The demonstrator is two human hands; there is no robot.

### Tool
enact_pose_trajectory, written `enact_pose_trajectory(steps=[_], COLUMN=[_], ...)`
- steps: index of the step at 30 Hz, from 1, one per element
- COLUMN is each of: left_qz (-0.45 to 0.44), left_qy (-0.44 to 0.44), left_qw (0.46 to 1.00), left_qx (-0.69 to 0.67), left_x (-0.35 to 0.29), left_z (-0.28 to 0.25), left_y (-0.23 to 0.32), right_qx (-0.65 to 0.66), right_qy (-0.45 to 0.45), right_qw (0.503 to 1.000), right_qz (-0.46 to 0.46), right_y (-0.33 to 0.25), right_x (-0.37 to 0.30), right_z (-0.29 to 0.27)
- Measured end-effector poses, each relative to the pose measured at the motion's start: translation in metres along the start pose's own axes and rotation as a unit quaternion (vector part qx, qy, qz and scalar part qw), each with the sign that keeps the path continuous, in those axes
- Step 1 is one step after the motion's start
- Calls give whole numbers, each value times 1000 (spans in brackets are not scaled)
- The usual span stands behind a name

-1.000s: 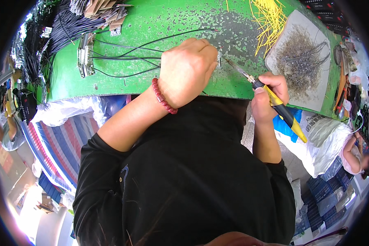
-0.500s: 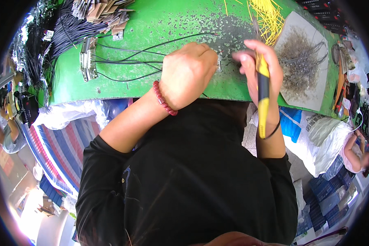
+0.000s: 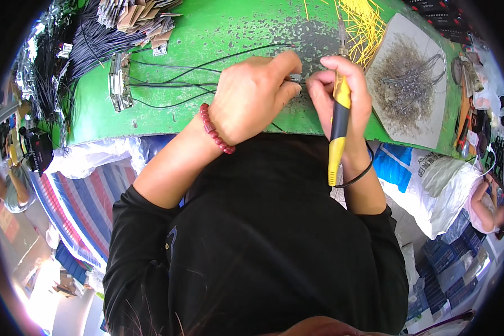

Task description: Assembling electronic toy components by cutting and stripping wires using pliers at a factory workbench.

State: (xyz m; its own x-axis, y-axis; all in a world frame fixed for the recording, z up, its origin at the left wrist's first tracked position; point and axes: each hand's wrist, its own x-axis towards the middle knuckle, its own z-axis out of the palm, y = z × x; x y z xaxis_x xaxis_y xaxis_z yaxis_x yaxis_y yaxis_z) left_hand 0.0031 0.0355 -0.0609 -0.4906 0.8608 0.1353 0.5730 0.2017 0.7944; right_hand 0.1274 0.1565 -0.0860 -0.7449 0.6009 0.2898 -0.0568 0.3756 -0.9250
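Note:
My right hand [image 3: 350, 92] is closed around a soldering iron [image 3: 339, 120] with a yellow and black handle. Its metal tip points away from me, and its black cord loops by my wrist. Finger and thumb of that hand are bent together near a small dark piece between the two hands, too small to name. My left hand [image 3: 257, 92], with a red bead bracelet, is closed in a pinch at that same spot. Thin black cables [image 3: 179, 85] run under it from a stack of metal connectors [image 3: 120, 82] on its left; their near ends are hidden.
A bundle of black cables [image 3: 95, 45] with metal and cardboard-coloured pieces lies at the far left of the green table [image 3: 218, 33]. Yellow wires [image 3: 364, 25] lie at the far right. Beside them sits a grey board [image 3: 411, 120] with dark residue and loose wire.
My right hand has moved left with the soldering iron, close to the left hand. The left hand has turned slightly, so its thumb and forefinger now show.

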Motion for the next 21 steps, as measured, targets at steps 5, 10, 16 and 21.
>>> enact_pose_trajectory(steps=[5, 10, 16, 21], left_qz=[26, 25, 36, 33], left_qy=[-13, -10, -19, -13], left_qw=[996, 997, 997, 997], left_qx=[86, 74, 68, 65], left_x=[0, -1, -2, -3], left_z=[2, 3, 1, 3], left_y=[-1, -2, -1, -3], right_qx=[4, 33, 26, -11], right_qy=[16, 9, -1, -6], right_qw=[1000, 999, 1000, 1000], right_qz=[0, 25, 10, 0], right_y=[3, 3, 4, -2], right_x=[-6, -13, -7, -1], right_z=[0, -7, -4, -3])
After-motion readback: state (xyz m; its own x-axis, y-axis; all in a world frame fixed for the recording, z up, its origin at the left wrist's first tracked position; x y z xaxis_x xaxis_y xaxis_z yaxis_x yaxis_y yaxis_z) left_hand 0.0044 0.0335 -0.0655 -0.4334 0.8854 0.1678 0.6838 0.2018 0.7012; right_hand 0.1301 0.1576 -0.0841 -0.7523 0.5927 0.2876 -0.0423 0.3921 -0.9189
